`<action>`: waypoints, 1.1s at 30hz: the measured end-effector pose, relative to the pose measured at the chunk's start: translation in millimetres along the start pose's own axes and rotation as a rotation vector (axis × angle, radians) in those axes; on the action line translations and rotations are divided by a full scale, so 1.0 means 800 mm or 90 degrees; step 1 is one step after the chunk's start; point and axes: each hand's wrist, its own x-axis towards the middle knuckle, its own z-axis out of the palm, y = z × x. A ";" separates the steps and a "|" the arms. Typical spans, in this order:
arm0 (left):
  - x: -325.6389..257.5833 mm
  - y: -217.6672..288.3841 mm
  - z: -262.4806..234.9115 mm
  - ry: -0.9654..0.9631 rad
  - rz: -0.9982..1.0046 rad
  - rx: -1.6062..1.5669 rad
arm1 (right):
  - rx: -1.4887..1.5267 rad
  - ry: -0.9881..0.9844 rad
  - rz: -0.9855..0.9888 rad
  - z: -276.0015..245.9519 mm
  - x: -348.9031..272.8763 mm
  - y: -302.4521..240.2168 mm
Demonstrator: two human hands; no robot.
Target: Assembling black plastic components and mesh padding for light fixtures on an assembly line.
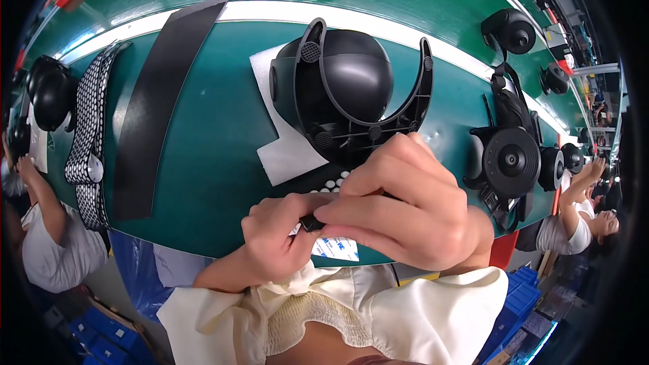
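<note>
green surface [216, 135] carries horned black plastic frame [373, 133]. left hand [278, 235], right hand [412, 209]: both grips closed, fingertips pinching small black piece [311, 224] by surface's near edge. possible fault: pinch loosens, piece being tiny and mostly finger-covered; could drop past edge.

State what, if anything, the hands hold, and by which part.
A small black piece, pinched where the left hand and right hand meet; the fingers cover too much of it to tell which part.

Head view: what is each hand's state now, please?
Left hand: closed, holding a small black piece.
Right hand: curled at that same piece; whether gripping it cannot be told.
</note>
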 end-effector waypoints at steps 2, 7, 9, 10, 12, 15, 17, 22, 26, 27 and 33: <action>0.001 -0.001 0.003 0.020 0.003 -0.050 | -0.030 -0.015 -0.059 -0.002 0.000 -0.002; 0.004 0.009 0.007 -0.025 -0.088 -0.041 | -0.199 0.072 -0.116 0.008 -0.017 -0.009; 0.003 0.009 0.006 -0.033 -0.106 -0.043 | -0.044 0.040 -0.081 0.009 -0.022 0.005; 0.004 0.011 0.005 -0.045 -0.088 -0.060 | 0.002 0.013 -0.052 0.006 -0.023 0.004; 0.005 0.007 0.005 -0.056 -0.069 -0.080 | 0.179 0.014 0.009 -0.003 -0.020 0.007; 0.009 -0.001 0.010 -0.131 -0.251 -0.373 | 0.204 0.170 0.126 -0.034 -0.040 0.020; 0.011 -0.006 0.014 -0.154 -0.191 -0.445 | 0.329 0.201 0.257 -0.032 -0.049 0.034; 0.011 -0.009 0.018 -0.222 -0.188 -0.504 | 0.252 0.069 0.267 -0.023 -0.047 0.036; 0.013 -0.006 0.018 -0.211 -0.177 -0.534 | 0.258 0.073 0.235 -0.017 -0.036 0.033; 0.013 -0.006 0.018 -0.209 -0.189 -0.536 | 0.244 0.065 0.231 -0.016 -0.036 0.034; 0.010 -0.007 0.017 -0.191 -0.234 -0.575 | 0.059 0.033 0.150 -0.024 -0.035 0.034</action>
